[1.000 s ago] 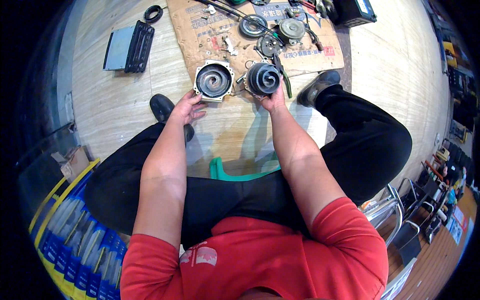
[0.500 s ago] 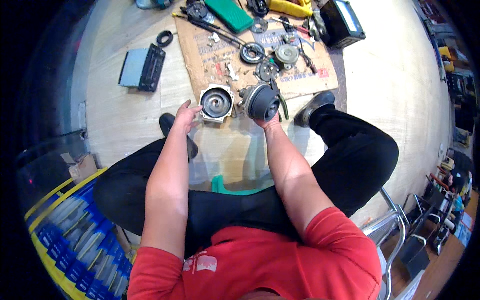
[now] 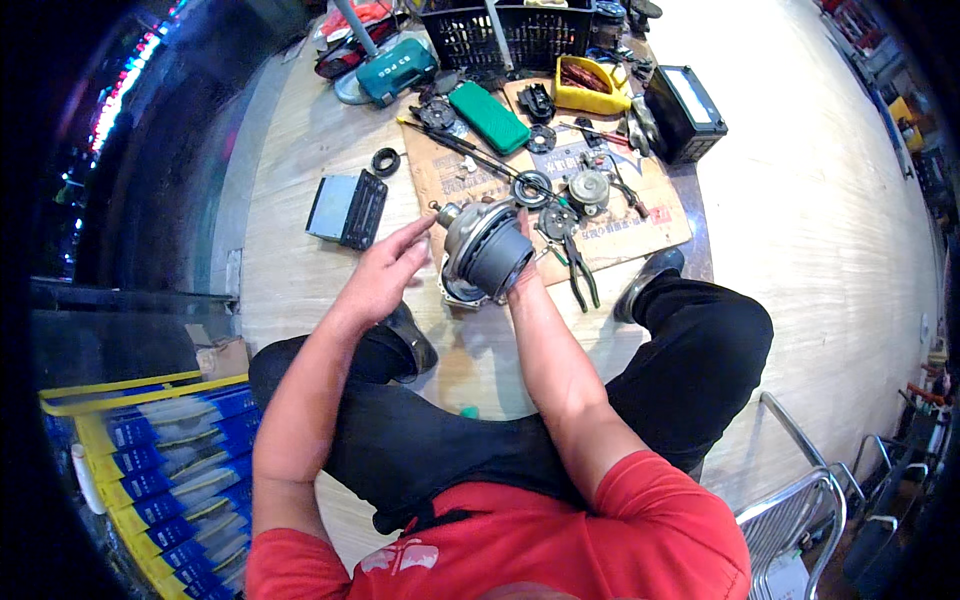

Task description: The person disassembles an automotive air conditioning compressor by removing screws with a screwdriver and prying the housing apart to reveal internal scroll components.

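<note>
In my right hand (image 3: 523, 283) is a silver metal motor unit with a wide black cylindrical cap (image 3: 494, 258); the hand grips it from the right and below, most fingers hidden behind it. Under the unit shows the rim of a round metal housing (image 3: 452, 290), largely covered by it. My left hand (image 3: 385, 272) is open, fingers stretched toward the small silver end (image 3: 447, 214) of the unit; whether a fingertip touches it I cannot tell. Just right of my right hand lie pliers with dark handles (image 3: 578, 280).
Loose parts lie on a flat cardboard sheet (image 3: 640, 245), among them a black ring (image 3: 530, 188) and a round metal part (image 3: 588, 190). Around it are a car radio (image 3: 347, 208), a battery (image 3: 685, 115), a yellow tray (image 3: 592, 98) and a black crate (image 3: 455, 40).
My right hand has brought the motor unit left, over the housing. My left hand has come off the housing's rim to the unit's small end. The view has tilted, showing more at the far side.
</note>
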{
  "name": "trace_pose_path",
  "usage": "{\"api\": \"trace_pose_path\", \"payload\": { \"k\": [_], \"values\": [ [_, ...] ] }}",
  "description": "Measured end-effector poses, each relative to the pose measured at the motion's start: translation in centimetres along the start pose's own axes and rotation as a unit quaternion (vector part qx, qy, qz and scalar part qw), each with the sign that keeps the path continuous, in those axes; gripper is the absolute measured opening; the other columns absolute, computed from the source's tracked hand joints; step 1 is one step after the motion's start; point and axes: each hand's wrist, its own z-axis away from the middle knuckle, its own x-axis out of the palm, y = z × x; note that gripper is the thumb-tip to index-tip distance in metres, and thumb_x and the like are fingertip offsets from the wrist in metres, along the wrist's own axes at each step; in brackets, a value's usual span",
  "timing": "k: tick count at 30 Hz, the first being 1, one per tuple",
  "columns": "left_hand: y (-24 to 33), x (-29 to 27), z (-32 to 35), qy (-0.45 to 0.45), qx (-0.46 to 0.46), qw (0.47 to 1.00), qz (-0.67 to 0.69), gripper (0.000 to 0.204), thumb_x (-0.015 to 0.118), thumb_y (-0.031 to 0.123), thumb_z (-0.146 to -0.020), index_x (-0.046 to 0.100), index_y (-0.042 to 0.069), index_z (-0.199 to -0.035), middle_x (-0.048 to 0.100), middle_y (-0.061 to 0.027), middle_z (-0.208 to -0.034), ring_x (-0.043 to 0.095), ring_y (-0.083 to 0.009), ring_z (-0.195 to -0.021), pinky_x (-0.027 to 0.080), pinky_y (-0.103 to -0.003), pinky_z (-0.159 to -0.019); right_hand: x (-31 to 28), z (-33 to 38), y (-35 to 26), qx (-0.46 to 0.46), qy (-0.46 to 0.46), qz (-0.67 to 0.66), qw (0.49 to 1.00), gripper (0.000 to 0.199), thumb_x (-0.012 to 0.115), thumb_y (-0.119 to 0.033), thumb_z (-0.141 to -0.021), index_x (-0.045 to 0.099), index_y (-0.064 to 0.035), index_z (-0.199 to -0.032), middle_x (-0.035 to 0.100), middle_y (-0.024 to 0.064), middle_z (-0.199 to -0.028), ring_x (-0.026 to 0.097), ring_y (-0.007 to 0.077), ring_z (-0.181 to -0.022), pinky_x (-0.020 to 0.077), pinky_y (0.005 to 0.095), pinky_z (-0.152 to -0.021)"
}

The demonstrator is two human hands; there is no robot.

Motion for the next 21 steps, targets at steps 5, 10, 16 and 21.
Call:
{"api": "trace_pose_path", "payload": {
  "k": [5, 10, 16, 21],
  "values": [
    [-1.9, 2.2, -1.2, 0.034, -0.006, 0.988, 0.147, 0.054, 0.037, 0.043, -0.105, 0.031, 0.017, -0.152, 0.050, -0.0111, -0.141, 0.056, -0.0245, -0.119, 0.050, -0.044, -0.093, 3.4, -0.6, 2.1, -0.076, 0.085, 0.112, 0.987, 0.072, 0.049, -0.063, -0.092, 0.044, -0.0122, -0.142, 0.054, 0.0180, -0.137, 0.058, 0.0362, -0.119, 0.0482, 0.0526, -0.100],
    [-3.3, 1.9, -2.1, -0.003, 0.054, 0.963, 0.263, 0.053, 0.033, 0.040, -0.106, 0.027, 0.018, -0.154, 0.045, -0.0081, -0.145, 0.051, -0.0227, -0.125, 0.046, -0.047, -0.100, 5.5, -1.0, 1.0, -0.120, 0.063, 0.228, 0.964, 0.074, 0.059, -0.059, -0.089, 0.047, -0.0039, -0.137, 0.059, 0.0185, -0.128, 0.062, 0.0307, -0.113, 0.0517, 0.0459, -0.096],
    [-3.4, 1.4, -1.7, -0.027, 0.120, 0.918, 0.376, 0.056, 0.028, 0.040, -0.106, 0.022, 0.012, -0.155, 0.040, -0.0110, -0.149, 0.047, -0.0246, -0.131, 0.042, -0.046, -0.106, 8.3, -1.3, 1.2, -0.156, 0.023, 0.366, 0.917, 0.071, 0.061, -0.054, -0.090, 0.053, 0.0044, -0.130, 0.064, 0.0176, -0.119, 0.065, 0.0244, -0.105, 0.0524, 0.0366, -0.092],
    [-3.4, 1.3, -2.2, -0.026, 0.120, 0.903, 0.411, 0.056, 0.026, 0.036, -0.107, 0.022, 0.007, -0.154, 0.038, -0.0131, -0.150, 0.044, -0.0250, -0.134, 0.036, -0.041, -0.112, 8.3, -1.4, 1.0, -0.143, 0.035, 0.426, 0.893, 0.076, 0.060, -0.057, -0.090, 0.048, 0.0033, -0.135, 0.060, 0.0184, -0.126, 0.062, 0.0269, -0.111, 0.0502, 0.0388, -0.097]
  ]
}}
